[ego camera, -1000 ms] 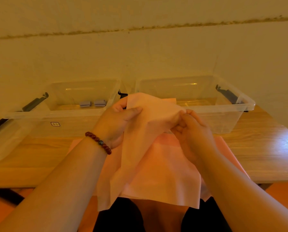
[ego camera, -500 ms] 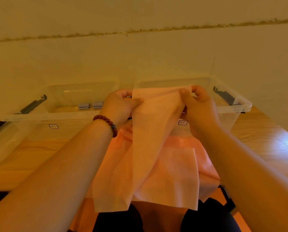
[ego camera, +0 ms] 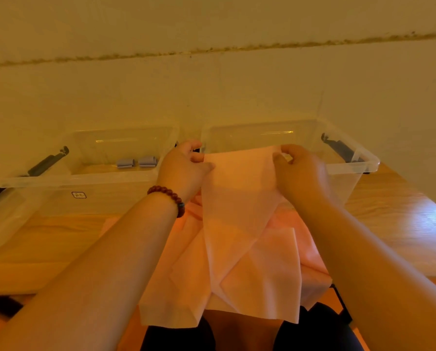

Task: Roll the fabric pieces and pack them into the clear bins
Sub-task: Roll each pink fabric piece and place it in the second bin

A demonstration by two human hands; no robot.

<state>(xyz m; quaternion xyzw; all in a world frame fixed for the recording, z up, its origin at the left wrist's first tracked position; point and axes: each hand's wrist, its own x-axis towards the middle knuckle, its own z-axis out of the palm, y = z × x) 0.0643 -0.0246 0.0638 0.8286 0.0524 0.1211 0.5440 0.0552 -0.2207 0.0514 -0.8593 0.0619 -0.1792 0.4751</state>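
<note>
The person holds a thin, pale pink sheet of fabric (ego camera: 237, 198) up by its top edge, just in front of the gap between two bins. The left hand (ego camera: 184, 171) pinches the sheet's top left corner, with thumb and fingers (ego camera: 198, 157) clamped together on the cloth. The right hand (ego camera: 304, 173) grips the top right corner the same way, its fingers curled over the edge.

From there the sheet hangs loosely, folded over itself, and its lower edge drapes past the near edge of the pale wooden counter (ego camera: 47, 249) onto the person's lap. Beneath it a pile of more pink fabric pieces (ego camera: 310, 252) lies on the counter.

Against the wall two see-through plastic bins stand side by side. The left clear bin (ego camera: 80, 177) has two small grey fabric rolls (ego camera: 125, 163) lying next to each other on its floor. The right clear bin (ego camera: 363, 163) sits partly behind the raised sheet. A black latch handle (ego camera: 338, 148) shows at its outer end. A dark red bead bracelet (ego camera: 168, 196) circles the left wrist.
</note>
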